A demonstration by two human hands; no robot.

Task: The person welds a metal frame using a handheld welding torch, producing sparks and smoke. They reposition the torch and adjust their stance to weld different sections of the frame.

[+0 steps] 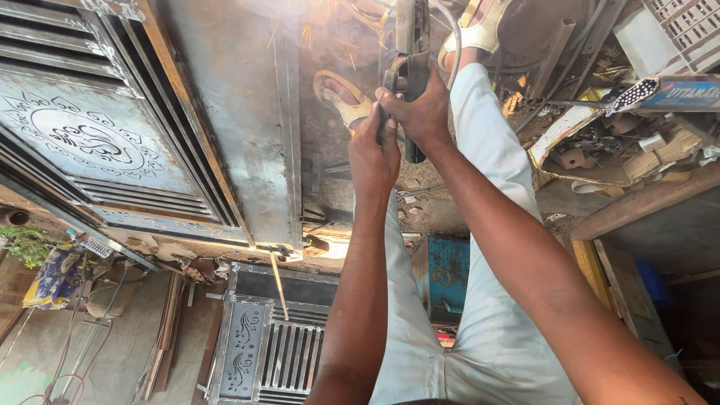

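Observation:
Both my hands grip a dark welding electrode holder held out in front of me. My right hand wraps its handle from the right. My left hand closes around the lower part just beside it. Bright glare and sparks show at the holder's far end, over a grey steel gate panel that lies on the ground. My light trousers and sandalled feet are below the hands.
An ornate metal gate section lies at left, and a second grille panel stands nearer me. A blue metal box sits between my legs. Scrap, cardboard and a wooden beam clutter the right side.

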